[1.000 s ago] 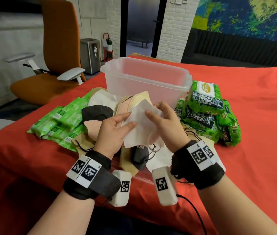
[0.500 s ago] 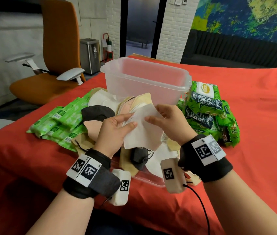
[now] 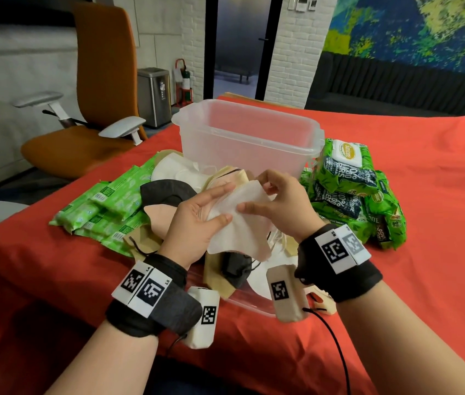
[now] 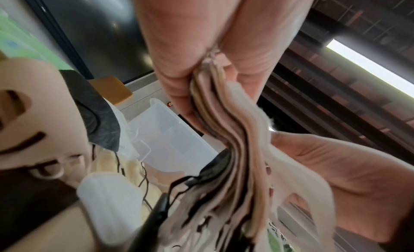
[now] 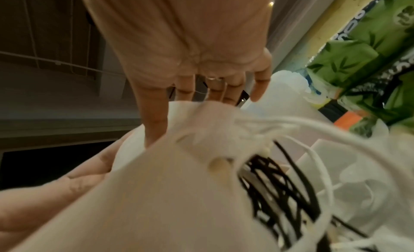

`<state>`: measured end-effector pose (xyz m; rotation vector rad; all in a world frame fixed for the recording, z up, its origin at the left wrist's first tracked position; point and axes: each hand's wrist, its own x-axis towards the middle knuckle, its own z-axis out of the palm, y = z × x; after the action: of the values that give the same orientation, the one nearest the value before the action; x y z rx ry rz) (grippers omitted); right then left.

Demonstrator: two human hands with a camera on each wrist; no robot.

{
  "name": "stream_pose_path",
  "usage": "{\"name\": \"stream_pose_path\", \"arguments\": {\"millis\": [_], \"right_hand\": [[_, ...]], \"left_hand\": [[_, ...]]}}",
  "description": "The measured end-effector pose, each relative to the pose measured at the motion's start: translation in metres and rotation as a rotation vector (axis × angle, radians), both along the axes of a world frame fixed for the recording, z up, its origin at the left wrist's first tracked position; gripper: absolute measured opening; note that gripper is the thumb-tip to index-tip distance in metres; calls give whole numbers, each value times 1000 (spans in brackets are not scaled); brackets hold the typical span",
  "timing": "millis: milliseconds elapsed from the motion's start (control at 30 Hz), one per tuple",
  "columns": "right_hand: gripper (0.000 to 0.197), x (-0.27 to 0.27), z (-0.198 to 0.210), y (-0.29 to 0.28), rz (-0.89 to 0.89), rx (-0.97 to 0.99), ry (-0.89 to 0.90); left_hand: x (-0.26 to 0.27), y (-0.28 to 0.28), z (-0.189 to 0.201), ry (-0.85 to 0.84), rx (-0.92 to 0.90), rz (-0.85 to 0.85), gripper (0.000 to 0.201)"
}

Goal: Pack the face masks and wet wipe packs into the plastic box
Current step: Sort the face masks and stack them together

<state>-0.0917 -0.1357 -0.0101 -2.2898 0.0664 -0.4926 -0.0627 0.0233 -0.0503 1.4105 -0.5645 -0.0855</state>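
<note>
Both hands hold a stack of folded face masks (image 3: pixel 239 223) above the table, in front of the clear plastic box (image 3: pixel 249 135). My left hand (image 3: pixel 205 212) grips the stack (image 4: pixel 226 124) between thumb and fingers; pink, beige and black layers show edge-on. My right hand (image 3: pixel 265 198) pinches the white top mask (image 5: pixel 179 176) with thumb and fingers. More loose masks (image 3: pixel 174 181), white, black and beige, lie under the hands. Light green wipe packs (image 3: pixel 105 206) lie at left. Dark green wipe packs (image 3: pixel 348 183) are piled at right. The box looks empty.
A clear lid (image 3: pixel 251 300) lies under the mask pile near the table's front edge. The red tablecloth (image 3: pixel 425 223) covers the table. An orange office chair (image 3: pixel 91 89) stands beyond the left edge, a steel bin (image 3: pixel 154 95) behind it.
My right hand slid slightly right and up along the white mask's top edge, its wrist moving rightward. The left hand and its stack stayed almost still.
</note>
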Motion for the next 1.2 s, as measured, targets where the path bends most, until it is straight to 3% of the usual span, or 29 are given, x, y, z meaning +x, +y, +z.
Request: {"name": "stream_pose_path", "arguments": {"millis": [133,267,333,433,467,533,667,733,800,867,933,1033,1133,1200], "right_hand": [[30,-3,-1,1,30,-14,-128],[30,-6,-3,-5,98,38,-24],[30,-5,0,-13,2,102,-62],[30,-7,12,-24,-289,164,-303],[30,-9,15,-24,-313,159,-370],[25,-12,17,-15,-215,52,-405],[14,-15,-6,12,150,-204,-183],[12,-16,-14,18,235,-217,-111],[12,-16,-14,15,302,-145,-45],[12,-16,-9,11,309,2,5],[17,-13,-6,4,190,105,-53],[37,-6,-3,-3,52,111,-9],[56,-2,-1,-7,71,255,87],[52,-3,0,-10,83,419,53]], "left_hand": [[2,1,0,39,6,28,47],[1,0,2,107,-28,56,42],[3,2,2,108,-35,91,36],[6,4,3,118,-45,131,22],[7,4,3,135,-51,140,19],[5,3,7,169,-70,147,21],[-4,-2,13,212,-143,95,43],[-6,-4,12,243,-160,86,29],[-3,-3,8,235,-119,143,14],[2,-2,3,230,-88,173,21],[3,-1,1,219,-74,174,24],[-1,-1,4,168,-50,129,25],[-2,-2,4,126,-11,108,25],[-4,-2,4,108,-20,93,26]]}}
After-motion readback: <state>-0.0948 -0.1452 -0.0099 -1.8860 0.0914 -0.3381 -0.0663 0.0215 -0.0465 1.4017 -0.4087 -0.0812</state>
